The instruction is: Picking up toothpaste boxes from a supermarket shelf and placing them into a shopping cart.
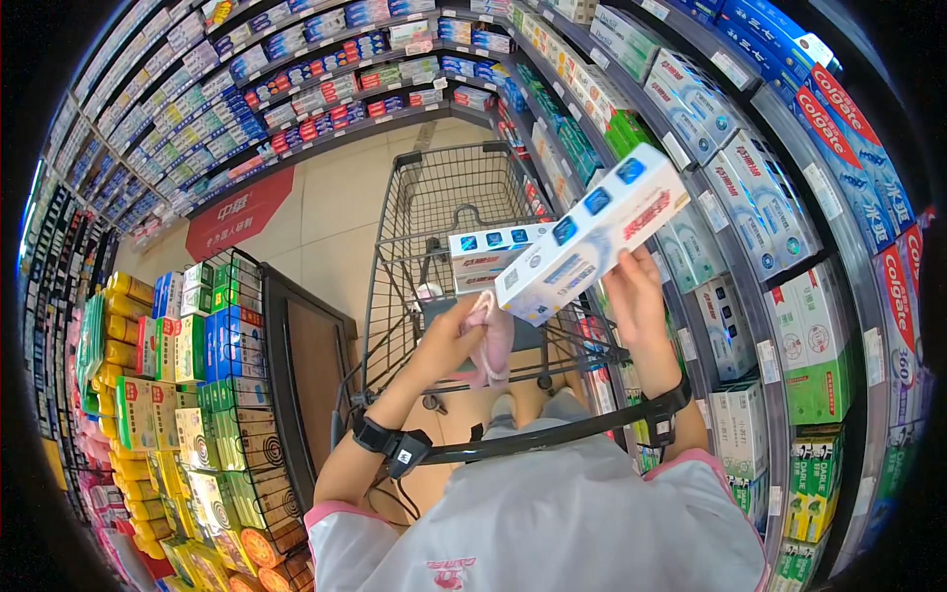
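A long white toothpaste carton [592, 233] with blue square pictures is tilted above the shopping cart [392, 244]. My right hand [638, 300] grips it at the lower right side. A pink cloth [497, 348] with a pale cord is bunched in my left hand [450, 344], close to the carton's lower end. Behind the raised carton, similar white cartons [473, 250] are stacked at the cart's near part. Much of that stack is hidden by the raised carton and my left hand.
Shelves of toothpaste cartons [766, 203] rise close on my right. At the left, a wire display rack [248, 370] holds boxes and yellow bottles. The black cart handle [547, 442] crosses before my body. More stocked shelves [340, 89] curve around the tiled floor [325, 214].
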Demonstrator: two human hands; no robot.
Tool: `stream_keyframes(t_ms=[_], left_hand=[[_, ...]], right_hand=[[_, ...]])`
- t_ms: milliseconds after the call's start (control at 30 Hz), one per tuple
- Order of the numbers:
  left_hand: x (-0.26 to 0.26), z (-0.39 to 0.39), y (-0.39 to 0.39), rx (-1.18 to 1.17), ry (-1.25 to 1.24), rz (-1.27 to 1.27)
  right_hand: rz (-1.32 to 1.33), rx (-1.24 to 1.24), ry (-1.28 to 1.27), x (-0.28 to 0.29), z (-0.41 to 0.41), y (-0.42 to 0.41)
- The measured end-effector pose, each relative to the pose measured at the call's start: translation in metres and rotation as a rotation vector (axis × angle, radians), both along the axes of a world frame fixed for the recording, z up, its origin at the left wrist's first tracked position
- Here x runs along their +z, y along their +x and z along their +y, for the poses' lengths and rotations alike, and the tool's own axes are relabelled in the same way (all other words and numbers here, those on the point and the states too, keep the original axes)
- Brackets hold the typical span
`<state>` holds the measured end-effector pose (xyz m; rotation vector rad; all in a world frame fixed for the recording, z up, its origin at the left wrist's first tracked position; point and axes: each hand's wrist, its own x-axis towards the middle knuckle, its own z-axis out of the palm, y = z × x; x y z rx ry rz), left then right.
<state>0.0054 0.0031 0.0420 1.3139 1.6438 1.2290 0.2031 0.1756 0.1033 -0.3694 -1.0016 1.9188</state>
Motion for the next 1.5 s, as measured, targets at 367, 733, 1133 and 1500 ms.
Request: stream_keyframes(t_ms=[367, 733, 1133, 1500], left_hand=[[0.025, 0.001, 0.014, -0.155, -0.18, -0.542], [-0.002, 0.005, 0.032, -0.094, -0.198, -0.727], [-0.011, 0.007, 0.041, -0.334, -0.162, -0.693], [0.002, 0.007, 0.005, 0.139, -0.009, -1.147]], right_hand=[[-0.11, 0.164, -0.14, -0.027, -0.029, -0.018], [-0.568, 0.047, 0.648, -0.02, -0.054, -0.036], [-0.297, -0.051, 0.566, 0.0, -0.045, -0.026], [-0.836, 0.297, 1.018, 0.025, -0.028, 0.008]])
